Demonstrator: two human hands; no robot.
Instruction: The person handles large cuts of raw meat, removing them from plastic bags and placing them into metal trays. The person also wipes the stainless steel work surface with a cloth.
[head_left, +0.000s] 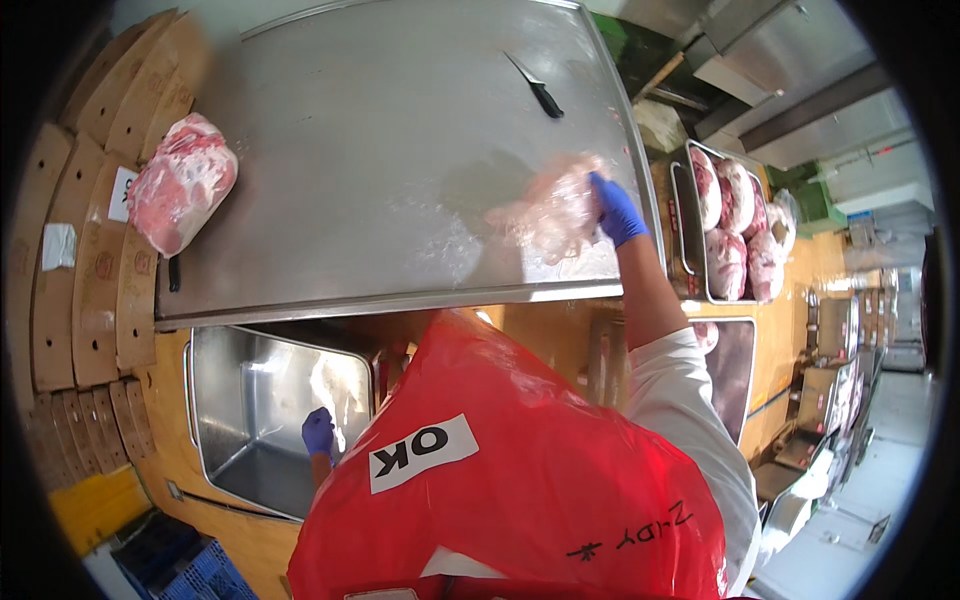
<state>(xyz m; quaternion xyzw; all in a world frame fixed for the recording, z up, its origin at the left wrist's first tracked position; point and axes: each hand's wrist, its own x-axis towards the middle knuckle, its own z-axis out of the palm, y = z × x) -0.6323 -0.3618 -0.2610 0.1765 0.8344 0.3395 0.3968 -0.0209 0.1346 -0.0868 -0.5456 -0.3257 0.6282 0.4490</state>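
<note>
In a blue-violet glove, my right hand (618,208) grips a crumpled sheet of clear plastic wrap (560,212) at the right side of the steel table (360,170). The wrap looks pinkish and slightly smeared by motion. My left hand (318,432), gloved alike, hangs low over a deep steel tub (245,400) in front of the table. Its fingers look curled in, and I see nothing in them. A large cut of raw meat (183,185) with pale fat lies at the table's left edge. Farther back rests a black-handled knife (540,92), apart from both hands.
Brown cartons (85,240) are stacked along the left. Right of the table stands a steel bin (690,215) holding several meat pieces (735,200); another steel tub (735,375) is nearer. A black handle (174,275) shows beside the meat. A blue crate (195,575) sits lower left.
</note>
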